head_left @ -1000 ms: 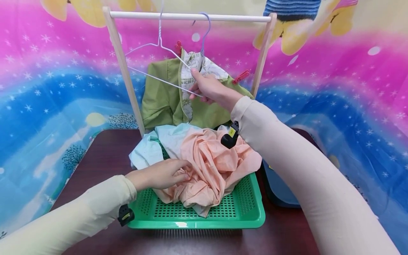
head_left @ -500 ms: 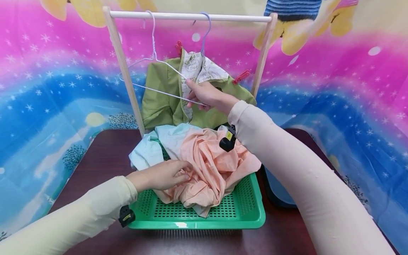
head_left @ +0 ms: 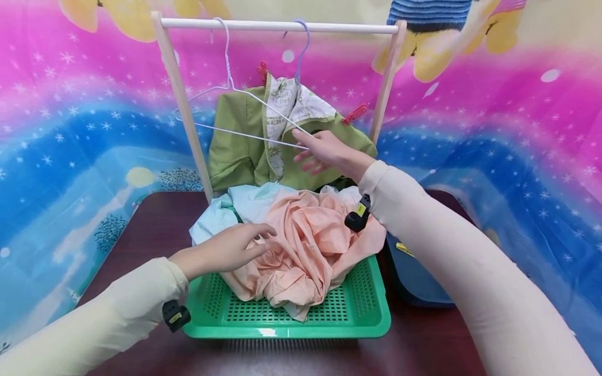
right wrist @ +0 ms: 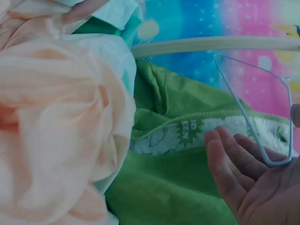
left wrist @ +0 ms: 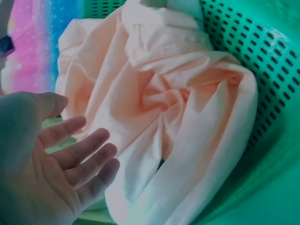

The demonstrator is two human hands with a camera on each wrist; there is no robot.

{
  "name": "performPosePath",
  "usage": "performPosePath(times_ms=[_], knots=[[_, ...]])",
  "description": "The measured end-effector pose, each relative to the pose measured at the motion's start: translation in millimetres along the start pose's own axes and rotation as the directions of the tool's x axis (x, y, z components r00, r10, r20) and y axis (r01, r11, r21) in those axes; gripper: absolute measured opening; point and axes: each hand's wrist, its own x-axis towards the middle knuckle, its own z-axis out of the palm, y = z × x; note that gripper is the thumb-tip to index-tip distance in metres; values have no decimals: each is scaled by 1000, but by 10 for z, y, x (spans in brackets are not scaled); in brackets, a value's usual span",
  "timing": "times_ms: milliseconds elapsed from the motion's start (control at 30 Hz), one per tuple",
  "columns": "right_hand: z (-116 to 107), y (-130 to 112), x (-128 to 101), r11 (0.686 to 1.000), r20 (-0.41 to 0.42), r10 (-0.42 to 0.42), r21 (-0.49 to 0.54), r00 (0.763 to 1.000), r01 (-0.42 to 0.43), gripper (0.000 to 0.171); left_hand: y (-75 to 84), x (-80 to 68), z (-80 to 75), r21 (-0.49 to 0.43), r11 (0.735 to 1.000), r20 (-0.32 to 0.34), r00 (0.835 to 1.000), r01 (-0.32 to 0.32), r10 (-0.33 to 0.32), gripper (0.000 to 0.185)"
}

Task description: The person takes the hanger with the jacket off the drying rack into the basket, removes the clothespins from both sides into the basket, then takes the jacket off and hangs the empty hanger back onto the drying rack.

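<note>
Both hands have just let go: the right hand [head_left: 324,151] opens beside the white hanger [head_left: 235,112], the left hand [head_left: 232,248] lifts, fingers spread, off the peach garment [head_left: 301,245].

Right hand [head_left: 324,151] touches white hanger [head_left: 244,112] on rack [head_left: 277,24].

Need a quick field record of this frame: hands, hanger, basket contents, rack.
left hand: fingers relaxed, above the peach cloth, holding nothing
right hand: fingers straight, touching the corner of the white wire hanger
white wire hanger: hooked on the rack bar, bare
green basket: peach cloth and pale mint cloth heaped inside
green jacket: hangs on the rack on a purple hanger
</note>
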Motion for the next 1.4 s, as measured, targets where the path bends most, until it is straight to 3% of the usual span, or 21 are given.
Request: performPosePath(times_ms=[267,500,733,1033,1200,1400], knots=[[-134,163,-88,999,19,9,-52,1000,-8,60,-37,-39,-168,24,999,-126,991,45,-42,37],[-183,275,-176,994,38,-10,-111,999,14,57,-206,-135,-329,57,995,-194,979,80,-68,38],[-222,442,-315,971,50,-26,-236,998,37,53,-413,-230,-467,75,984,-164,975,161,-147,53],[-368,738,-506,897,52,-78,-431,996,93,42,-678,-230,-536,-6,964,-46,963,267,-267,80],[-469,968,-574,869,58,-52,-490,997,74,47,-778,-190,-538,-36,965,-2,966,260,-260,91],[-553,1214,-626,846,71,59,-533,996,-12,66,-853,-91,-523,20,977,-42,977,210,-209,94]])
